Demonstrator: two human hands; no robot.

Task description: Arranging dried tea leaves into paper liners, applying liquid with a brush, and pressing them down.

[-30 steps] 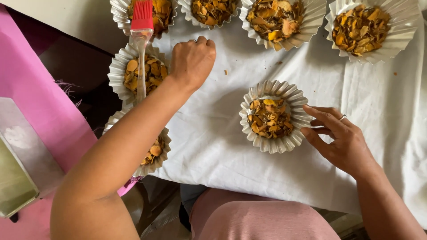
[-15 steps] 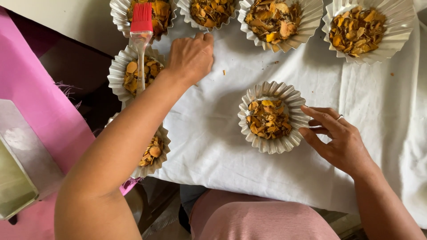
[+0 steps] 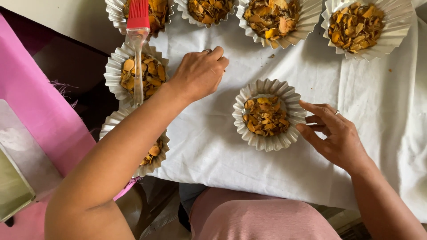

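**Hands at the foil cups on the white cloth**

Head view: compared with half a second before, the left hand (image 3: 199, 73) has moved a little to the right and lower on the white cloth (image 3: 213, 151), away from the left cups. Its grip is closed, the fingers curled into a loose fist with the knuckles up; whether something small is pinched inside, I cannot tell. The right hand (image 3: 334, 135) is almost where it was — its grip is open, and the fingertips (image 3: 302, 129) touch the right rim of the middle foil cup (image 3: 269, 114).

This middle cup stands alone on the cloth, near the centre of the tabletop, and holds dark brown and orange dried pieces. Four more fluted cups are in a row at the top edge, all filled with similar orange-brown chips; the far right cup (image 3: 361, 26) is the fullest to see. Two cups stand at the left — one (image 3: 135, 73) with a red-handled brush (image 3: 138, 49) lying across it, the other (image 3: 151, 153) partly hidden under the left forearm.
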